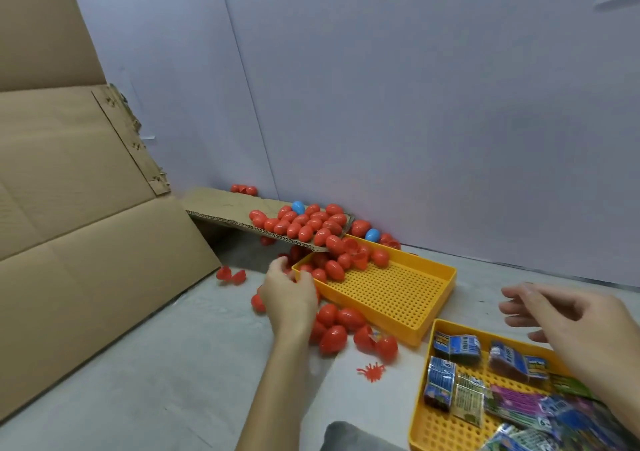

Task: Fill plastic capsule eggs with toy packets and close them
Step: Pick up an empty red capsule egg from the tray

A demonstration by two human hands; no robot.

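Many red capsule eggs [301, 223] lie heaped on a cardboard flap and spill into a yellow perforated tray [398, 291]. More red eggs [334, 336] sit loose on the floor in front of that tray, one of them open [375, 341]. My left hand [287, 293] reaches among the eggs at the tray's near left corner, fingers curled; what it grips is hidden. My right hand [568, 322] hovers with fingers spread above a second yellow tray [429, 426] holding several toy packets [455, 346].
A large cardboard sheet [86, 208] leans at the left. A grey wall [415, 104] rises close behind the eggs. Two blue eggs [372, 235] lie among the red ones. A small red spider-like toy [372, 371] lies on the concrete floor.
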